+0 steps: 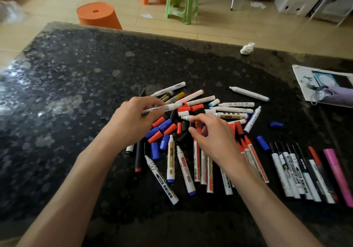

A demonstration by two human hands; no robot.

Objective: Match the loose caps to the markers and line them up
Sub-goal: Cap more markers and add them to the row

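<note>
A heap of uncapped white markers (233,110) and loose red, blue and black caps (165,125) lies on the dark table (76,86). My left hand (133,118) grips a white marker (162,109) lengthwise, its tip pointing right. Over the middle of the heap, my right hand (212,138) has its fingers curled down among the caps; what the fingertips touch is hidden. At the right, several capped markers (298,172) lie side by side in a row, ending in a pink one (337,174).
A crumpled tissue (247,48) sits near the far table edge. A paper sheet with a small bag (324,86) lies at the right edge. A lone blue cap (276,124) lies apart. Orange stools (99,15) and a green stool (181,0) stand on the floor beyond.
</note>
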